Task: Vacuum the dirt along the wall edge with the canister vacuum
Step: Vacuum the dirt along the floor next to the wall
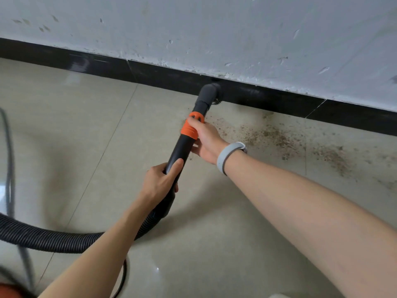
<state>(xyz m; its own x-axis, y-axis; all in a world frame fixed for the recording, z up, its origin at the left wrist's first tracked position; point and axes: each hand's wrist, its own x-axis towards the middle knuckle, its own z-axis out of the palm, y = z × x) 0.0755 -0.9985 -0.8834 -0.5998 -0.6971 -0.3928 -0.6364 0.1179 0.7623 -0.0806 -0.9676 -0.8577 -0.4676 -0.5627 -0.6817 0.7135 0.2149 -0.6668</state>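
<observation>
Nearest us, at the bottom left, a blurred orange shape sits w/ a thin black cord curving beside it; we can't tell what the shape is. A ribbed black hose sweeps in from the left edge across the beige tile floor and runs under our left forearm to join the vacuum wand.

Our left hand grips the wand's lower black section: fingers wrapped fully round it, thumb lying along the top of the tube, pointing up the shaft. No gap shows between palm and tube.

Further up, our right hand holds the wand at its orange collar. Thumb presses on the collar's upper side, fingers curl underneath, mostly hidden. A grey wristband circles the right wrist.

The wand's long axis runs from lower left to upper right, tilted steeply away from us, nozzle end farthest. Past the collar it narrows to a dark grey nozzle, which points at the wall edge. The tip sits against the black baseboard, about where baseboard meets floor; exact contact is hard to make out, dark on dark.

Right of the nozzle, brown dirt is scattered over the tiles in patches, spreading along the baseboard toward the right edge. Some specks lie just beside our right hand.

Farthest back, above the baseboard, a pale grey wall w/ chipped, scuffed paint along its bottom edge.
</observation>
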